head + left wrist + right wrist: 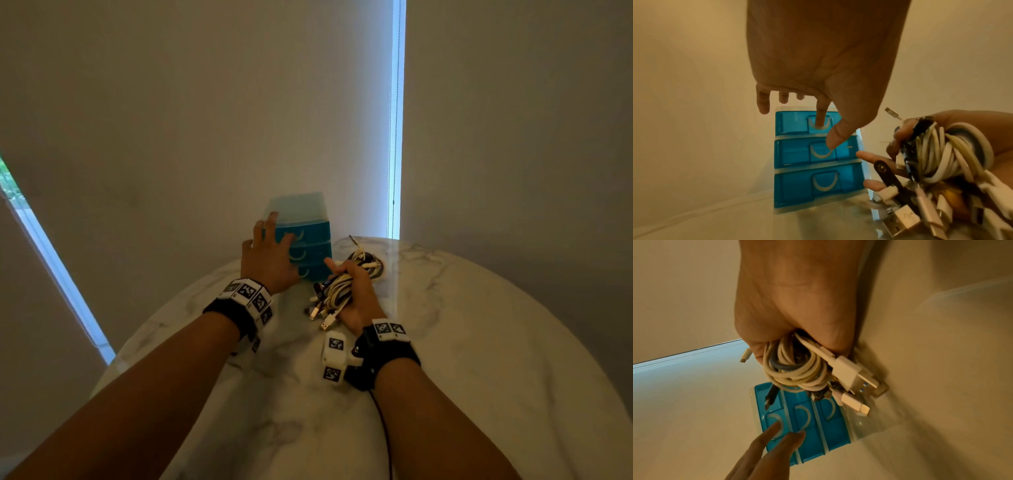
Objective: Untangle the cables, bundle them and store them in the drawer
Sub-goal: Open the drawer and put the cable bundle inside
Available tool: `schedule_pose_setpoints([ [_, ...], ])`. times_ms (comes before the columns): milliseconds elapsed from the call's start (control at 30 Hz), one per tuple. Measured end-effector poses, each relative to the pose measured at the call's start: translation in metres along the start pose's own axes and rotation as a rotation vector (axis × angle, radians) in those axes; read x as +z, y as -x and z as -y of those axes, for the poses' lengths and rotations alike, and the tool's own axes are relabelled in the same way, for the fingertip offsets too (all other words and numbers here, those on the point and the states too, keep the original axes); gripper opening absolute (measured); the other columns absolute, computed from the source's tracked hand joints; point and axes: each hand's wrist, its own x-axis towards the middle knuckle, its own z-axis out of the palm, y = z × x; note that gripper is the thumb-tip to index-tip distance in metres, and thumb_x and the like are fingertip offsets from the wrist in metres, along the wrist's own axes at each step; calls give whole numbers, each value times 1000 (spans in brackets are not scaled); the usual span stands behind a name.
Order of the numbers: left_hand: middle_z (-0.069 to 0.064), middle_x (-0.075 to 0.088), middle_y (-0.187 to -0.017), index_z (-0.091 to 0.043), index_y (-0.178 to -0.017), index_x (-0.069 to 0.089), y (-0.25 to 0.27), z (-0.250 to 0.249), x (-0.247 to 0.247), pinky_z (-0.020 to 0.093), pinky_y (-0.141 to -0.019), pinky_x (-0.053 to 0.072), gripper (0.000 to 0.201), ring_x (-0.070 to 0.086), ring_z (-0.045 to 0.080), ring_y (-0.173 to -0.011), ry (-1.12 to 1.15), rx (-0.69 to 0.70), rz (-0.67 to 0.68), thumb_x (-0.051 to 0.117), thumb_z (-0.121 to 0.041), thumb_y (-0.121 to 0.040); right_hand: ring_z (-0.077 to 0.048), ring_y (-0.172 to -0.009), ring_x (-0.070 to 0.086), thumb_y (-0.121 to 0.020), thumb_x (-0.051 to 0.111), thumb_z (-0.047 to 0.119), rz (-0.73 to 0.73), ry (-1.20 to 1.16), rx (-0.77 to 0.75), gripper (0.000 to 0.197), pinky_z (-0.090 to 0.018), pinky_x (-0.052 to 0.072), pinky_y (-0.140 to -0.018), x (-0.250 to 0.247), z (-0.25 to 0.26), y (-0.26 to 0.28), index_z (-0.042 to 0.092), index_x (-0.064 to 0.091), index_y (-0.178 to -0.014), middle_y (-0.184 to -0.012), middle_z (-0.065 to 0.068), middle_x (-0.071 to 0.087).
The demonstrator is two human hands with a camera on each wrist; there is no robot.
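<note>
A small blue drawer unit [310, 245] with three drawers stands at the far edge of the table. My left hand [274, 240] reaches over its front with straight fingers. Its index fingertip [820, 123] sits in the white curved handle of the top drawer, and the thumb hovers by the middle handle. All three drawer fronts [795, 186] look pushed in. My right hand [354, 291] grips a coiled bundle of mostly white cables [334, 296] just right of the unit, with USB plugs [857, 376] sticking out. From the right wrist, the bundle [795, 369] hangs in front of the unit [836, 433].
More coiled cables [368, 265] lie on the round marble table [479, 342] behind my right hand. A black strap with a snap [885, 175] pokes out of the bundle. Blinds hang close behind the drawer unit. The table's near half holds only my forearms.
</note>
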Motion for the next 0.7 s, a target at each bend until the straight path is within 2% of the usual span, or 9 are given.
schedule_pose_setpoints([
  [100, 7, 14, -174, -23, -137, 58, 2, -6, -6, 57, -113, 39, 54, 17, 38, -156, 102, -16, -43, 70, -46, -90, -18, -57, 58, -97, 54, 16, 2, -10, -17, 43, -37, 52, -67, -2, 1, -2, 6, 68, -137, -67, -7, 63],
  [167, 2, 33, -168, -23, -117, 67, 9, -10, -14, 55, -107, 43, 33, 29, 33, -150, 175, -26, -130, 63, -49, -97, -20, -59, 58, -93, 59, 18, -21, -22, -24, 45, -37, 52, -65, -4, 1, -3, 10, 70, -136, -70, -9, 61],
  [267, -7, 67, -136, -28, -89, 78, 29, -15, -31, 46, -93, 52, 37, 52, 22, -126, 278, 8, -362, 56, -54, -103, -22, -66, 62, -90, 60, 18, -16, -70, -17, 34, -39, 54, -70, -4, 3, 1, 7, 73, -120, -82, -10, 68],
  [333, -10, 77, -110, -26, -80, 83, 45, -18, -47, 35, -79, 52, 40, 59, 16, -105, 361, 40, -560, 61, -49, -104, -28, -80, 71, -90, 61, 16, 1, -92, -16, 21, -43, 58, -80, -4, 4, 4, 6, 72, -105, -96, -16, 76],
  [400, -7, 78, -96, -20, -74, 82, 55, -15, -61, 22, -72, 49, 42, 65, 12, -92, 607, 80, -630, 65, -43, -105, -33, -94, 73, -88, 64, 16, 3, -81, -26, 27, -47, 59, -88, -4, 5, 5, 7, 72, -112, -111, -20, 76],
  [467, 0, 78, -90, -12, -77, 81, 56, -6, -72, 25, -75, 57, 43, 72, 16, -89, 1067, 66, -523, 64, -37, -107, -34, -94, 74, -88, 62, 17, 6, -65, -30, 37, -47, 60, -87, -5, 5, 5, 10, 69, -124, -117, -20, 75],
  [533, 1, 80, -91, -10, -85, 80, 46, 10, -75, 34, -83, 61, 41, 74, 22, -91, 1257, -28, -447, 61, -38, -108, -30, -85, 75, -91, 58, 16, -2, -70, -23, 31, -42, 60, -75, -6, 5, 4, 12, 69, -120, -110, -17, 77],
  [633, -8, 75, -125, -28, -112, 79, 16, 41, -62, 42, -104, 55, 15, 65, 15, -118, 1060, -104, -287, 65, -28, -105, -29, -83, 71, -91, 59, 16, -37, -69, -23, 26, -41, 58, -75, -6, 5, 3, 11, 70, -114, -104, -16, 76],
  [700, -3, 53, -158, -35, -135, 68, -3, 56, -47, 40, -119, 42, 48, 44, 17, -146, 868, -50, 19, 66, -7, -97, -32, -92, 71, -88, 63, 16, -27, -60, -21, 34, -45, 57, -86, -6, 4, 3, 11, 71, -120, -116, -19, 74],
])
